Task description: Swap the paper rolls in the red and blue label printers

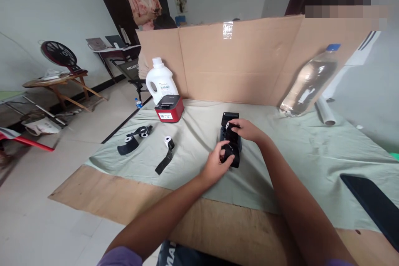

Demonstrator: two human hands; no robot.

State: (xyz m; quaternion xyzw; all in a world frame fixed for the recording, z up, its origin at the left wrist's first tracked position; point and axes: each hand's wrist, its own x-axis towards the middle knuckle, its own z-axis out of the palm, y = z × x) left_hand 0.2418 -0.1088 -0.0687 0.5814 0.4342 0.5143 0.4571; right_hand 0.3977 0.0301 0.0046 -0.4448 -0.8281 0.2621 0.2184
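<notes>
A small black printer-like device (230,138) lies on the pale green cloth (280,153) in front of me, its lid up at the far end. My left hand (217,163) curls around its near end. At its far end, my right hand (246,129) pinches near a small white roll in the open compartment. Left of the device lie black paper strips with small white rolls: one strip (165,156) close by and a pair (134,137) further left.
A red and black label printer (169,108) and a white jug (160,81) stand at the back left. A clear plastic bottle (308,83) leans on the cardboard screen (249,62). A clear film roll (324,112) lies at right, a dark flat object (374,203) at the near right. A person stands beyond the screen.
</notes>
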